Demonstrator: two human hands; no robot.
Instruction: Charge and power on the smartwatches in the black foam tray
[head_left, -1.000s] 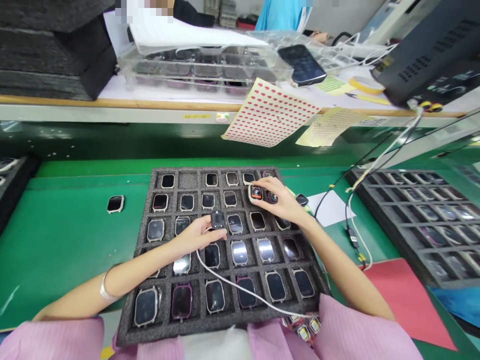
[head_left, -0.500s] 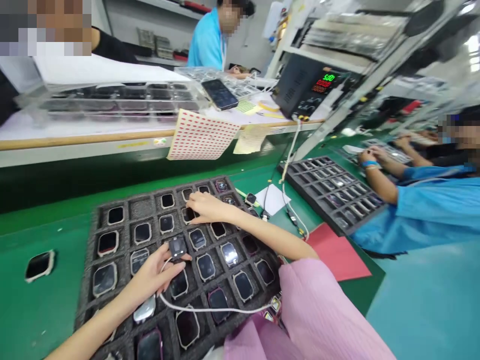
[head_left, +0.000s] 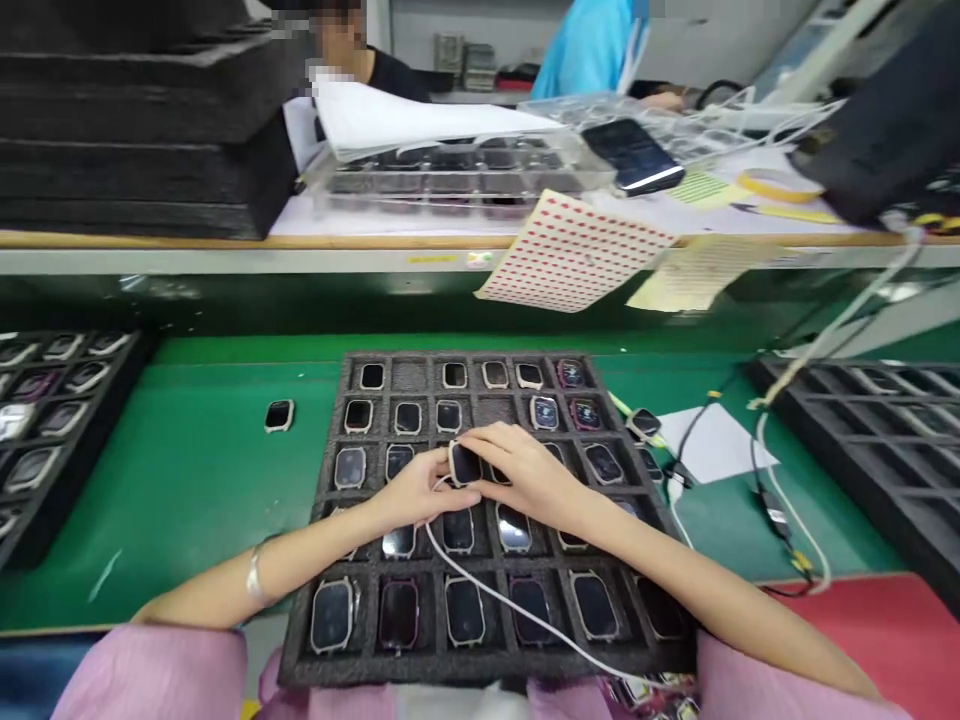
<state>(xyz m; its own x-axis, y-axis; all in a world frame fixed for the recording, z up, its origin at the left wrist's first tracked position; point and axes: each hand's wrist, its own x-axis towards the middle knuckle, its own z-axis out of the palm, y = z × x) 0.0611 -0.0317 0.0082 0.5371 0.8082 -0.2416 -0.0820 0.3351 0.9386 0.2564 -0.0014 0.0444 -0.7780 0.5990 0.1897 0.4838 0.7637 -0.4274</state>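
Observation:
Over the middle of a dark foam tray, my two hands meet around a smartwatch without a strap, its dark screen facing up. My right hand grips the watch at its right side. My left hand is closed at its left side, with a white cable running out from under the fingers. The black charger block on that cable is hidden behind the watch and fingers. Several other watches lie in the tray's compartments, such as one pale-framed watch. One compartment in the second row holds no watch.
A single loose watch lies on the green table left of the tray. More foam trays stand at the left and right. White paper, cables and a red sheet are on the right. A shelf edge crosses behind.
The view has turned left. My right hand has lifted a watch out of a second-row compartment and brought it to the charger in my left hand.

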